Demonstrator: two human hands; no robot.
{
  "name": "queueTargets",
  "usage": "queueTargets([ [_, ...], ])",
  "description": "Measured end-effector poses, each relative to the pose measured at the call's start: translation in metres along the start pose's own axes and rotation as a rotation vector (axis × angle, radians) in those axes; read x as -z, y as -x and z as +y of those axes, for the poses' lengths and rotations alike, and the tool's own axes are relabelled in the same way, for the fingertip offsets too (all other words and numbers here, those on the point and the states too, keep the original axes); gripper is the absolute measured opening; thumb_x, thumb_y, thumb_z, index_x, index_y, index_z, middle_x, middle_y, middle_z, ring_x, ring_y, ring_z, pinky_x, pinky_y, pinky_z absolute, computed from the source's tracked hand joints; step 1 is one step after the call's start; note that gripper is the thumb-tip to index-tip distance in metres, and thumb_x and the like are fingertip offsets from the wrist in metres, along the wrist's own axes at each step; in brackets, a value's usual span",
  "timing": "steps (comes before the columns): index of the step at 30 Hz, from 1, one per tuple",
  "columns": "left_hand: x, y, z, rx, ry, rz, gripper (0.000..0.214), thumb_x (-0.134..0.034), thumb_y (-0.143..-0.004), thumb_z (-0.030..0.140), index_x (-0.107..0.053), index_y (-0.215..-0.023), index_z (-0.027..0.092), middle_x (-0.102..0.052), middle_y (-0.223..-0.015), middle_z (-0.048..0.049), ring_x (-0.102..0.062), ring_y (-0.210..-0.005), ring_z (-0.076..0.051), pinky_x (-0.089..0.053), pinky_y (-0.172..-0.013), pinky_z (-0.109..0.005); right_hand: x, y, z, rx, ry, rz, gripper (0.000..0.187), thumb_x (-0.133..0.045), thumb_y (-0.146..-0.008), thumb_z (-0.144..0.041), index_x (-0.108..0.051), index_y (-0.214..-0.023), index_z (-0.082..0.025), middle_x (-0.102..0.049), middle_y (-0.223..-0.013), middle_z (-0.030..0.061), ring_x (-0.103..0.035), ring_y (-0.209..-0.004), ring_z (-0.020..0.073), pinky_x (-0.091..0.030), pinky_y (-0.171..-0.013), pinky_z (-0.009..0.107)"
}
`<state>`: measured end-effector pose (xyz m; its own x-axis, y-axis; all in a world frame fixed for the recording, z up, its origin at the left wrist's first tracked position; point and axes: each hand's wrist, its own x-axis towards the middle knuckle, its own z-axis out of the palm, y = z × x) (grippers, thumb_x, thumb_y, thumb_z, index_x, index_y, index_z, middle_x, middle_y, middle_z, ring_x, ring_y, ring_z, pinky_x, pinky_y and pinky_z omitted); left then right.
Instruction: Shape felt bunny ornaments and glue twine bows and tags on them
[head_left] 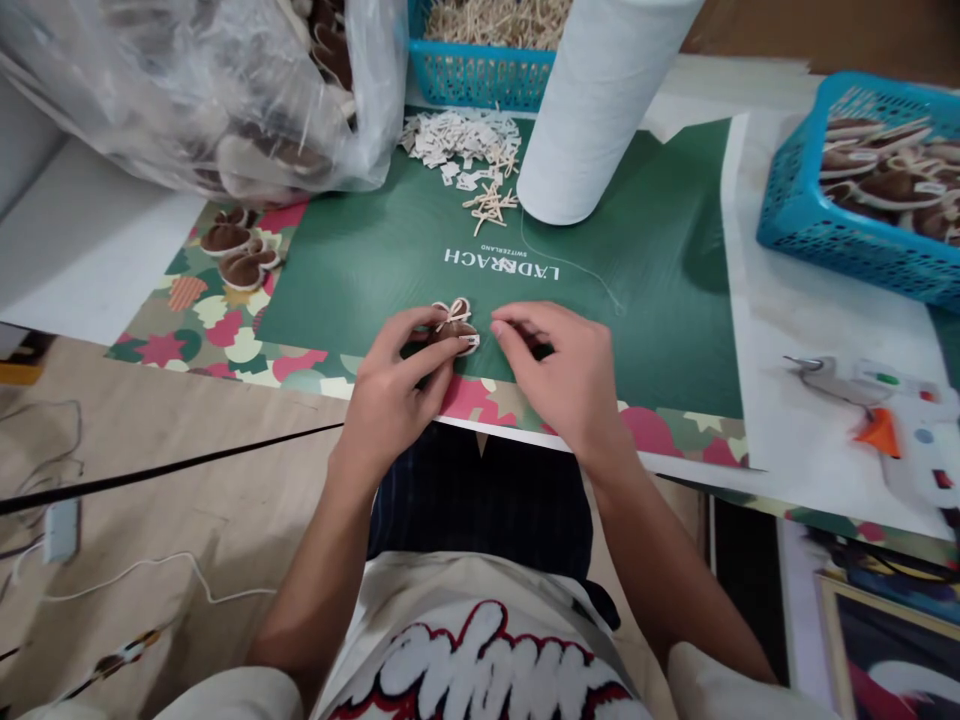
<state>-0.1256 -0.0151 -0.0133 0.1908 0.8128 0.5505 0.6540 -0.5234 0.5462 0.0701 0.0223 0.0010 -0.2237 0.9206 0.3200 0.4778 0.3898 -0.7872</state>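
Note:
My left hand [401, 385] is closed on a small brown cream-edged piece [459, 330] with a cream bow and a white label on it. Its fingers press the piece from the left, low over the green mat [360, 270]. To the right, a little apart from the piece, my right hand [559, 365] has thumb and forefinger pinched together; whatever is between them is too small to make out. Two similar brown pieces [244, 265] lie at the mat's left. Beyond the hands are a pile of white labels [461, 140] and several loose cream bows [491, 205].
A large white roll [600, 110] stands behind the mat, with a thin thread [577, 270] trailing nearby. A blue basket [480, 75] holds cream bows; another blue basket [832, 235] holds brown pieces. A clear plastic bag [187, 90] bulges at the left. A power strip [919, 425] lies right.

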Motion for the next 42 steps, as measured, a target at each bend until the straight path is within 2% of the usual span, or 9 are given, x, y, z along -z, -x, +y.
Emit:
queueTargets([
  [2, 0.000, 0.000, 0.001, 0.016, -0.004, -0.002, 0.027, -0.061, -0.101, 0.011, -0.077, -0.118, 0.025, -0.067, -0.129, -0.0103, -0.067, -0.125, -0.023, -0.063, -0.102, -0.040, -0.001, 0.009, -0.003, 0.049, 0.048, 0.035, 0.024, -0.055, -0.104, -0.022, -0.079, -0.107, -0.024, -0.079, -0.105, 0.0059, -0.072, -0.092, 0.0191, -0.057, -0.086, 0.034],
  [5, 0.000, 0.000, 0.002, 0.036, -0.023, -0.003, 0.025, -0.061, -0.102, 0.014, -0.077, -0.117, 0.026, -0.068, -0.130, -0.0091, -0.068, -0.124, -0.022, -0.064, -0.101, -0.041, -0.003, 0.020, -0.007, 0.124, 0.146, -0.027, 0.028, -0.052, -0.106, -0.020, -0.077, -0.118, -0.023, -0.078, -0.113, 0.0086, -0.071, -0.102, 0.0218, -0.056, -0.094, 0.039],
  [10, 0.001, -0.001, 0.002, 0.054, -0.039, -0.004, 0.024, -0.061, -0.102, 0.016, -0.077, -0.116, 0.026, -0.065, -0.132, -0.0090, -0.068, -0.124, -0.023, -0.065, -0.100, -0.041, -0.005, 0.022, -0.008, 0.173, 0.302, -0.119, 0.029, -0.053, -0.106, -0.020, -0.076, -0.124, -0.021, -0.077, -0.116, 0.0095, -0.067, -0.102, 0.0249, -0.054, -0.093, 0.042],
  [15, 0.000, 0.000, 0.002, 0.031, -0.061, 0.028, 0.028, -0.064, -0.099, 0.012, -0.078, -0.117, 0.029, -0.057, -0.138, -0.0099, -0.060, -0.130, -0.027, -0.067, -0.096, -0.040, -0.005, 0.019, -0.010, 0.197, 0.374, -0.139, 0.030, -0.052, -0.106, -0.021, -0.075, -0.126, -0.017, -0.075, -0.117, 0.0102, -0.064, -0.101, 0.0255, -0.053, -0.092, 0.041],
  [20, -0.001, 0.000, 0.002, 0.044, -0.085, 0.030, 0.026, -0.064, -0.099, 0.015, -0.078, -0.115, 0.029, -0.053, -0.137, -0.0101, -0.060, -0.127, -0.026, -0.068, -0.093, -0.041, -0.006, 0.021, -0.009, 0.222, 0.435, -0.152, 0.031, -0.053, -0.107, -0.023, -0.072, -0.130, -0.017, -0.075, -0.119, 0.0110, -0.063, -0.102, 0.0268, -0.051, -0.088, 0.043],
  [23, -0.002, -0.001, 0.003, 0.074, -0.089, 0.033, 0.024, -0.063, -0.099, 0.016, -0.078, -0.113, 0.029, -0.052, -0.138, -0.0102, -0.061, -0.125, -0.026, -0.069, -0.093, -0.043, -0.006, 0.022, -0.008, 0.204, 0.404, -0.150, 0.032, -0.052, -0.107, -0.022, -0.072, -0.132, -0.019, -0.075, -0.119, 0.0107, -0.064, -0.102, 0.0266, -0.052, -0.087, 0.043],
  [27, -0.004, -0.001, 0.004, 0.097, -0.101, 0.053, 0.024, -0.062, -0.099, 0.016, -0.079, -0.111, 0.028, -0.053, -0.138, -0.0109, -0.063, -0.120, -0.026, -0.068, -0.094, -0.044, -0.006, 0.024, -0.007, 0.162, 0.302, -0.072, 0.034, -0.047, -0.108, -0.018, -0.072, -0.131, -0.018, -0.075, -0.114, 0.0094, -0.066, -0.101, 0.0231, -0.053, -0.092, 0.040],
  [33, -0.004, -0.001, 0.004, 0.097, -0.139, 0.042, 0.023, -0.061, -0.100, 0.018, -0.078, -0.112, 0.027, -0.053, -0.138, -0.0114, -0.064, -0.120, -0.025, -0.067, -0.097, -0.044, -0.005, 0.021, -0.008, 0.202, 0.411, -0.176, 0.033, -0.051, -0.107, -0.022, -0.070, -0.133, -0.022, -0.073, -0.120, 0.0101, -0.062, -0.104, 0.0270, -0.050, -0.086, 0.044],
  [42, -0.005, -0.002, 0.003, 0.096, -0.130, 0.050, 0.023, -0.062, -0.099, 0.017, -0.078, -0.112, 0.026, -0.055, -0.137, -0.0116, -0.065, -0.118, -0.026, -0.066, -0.098, -0.047, -0.004, 0.019, -0.008, 0.169, 0.380, -0.192, 0.032, -0.052, -0.106, -0.023, -0.071, -0.132, -0.019, -0.072, -0.119, 0.0100, -0.062, -0.104, 0.0268, -0.049, -0.086, 0.044],
])
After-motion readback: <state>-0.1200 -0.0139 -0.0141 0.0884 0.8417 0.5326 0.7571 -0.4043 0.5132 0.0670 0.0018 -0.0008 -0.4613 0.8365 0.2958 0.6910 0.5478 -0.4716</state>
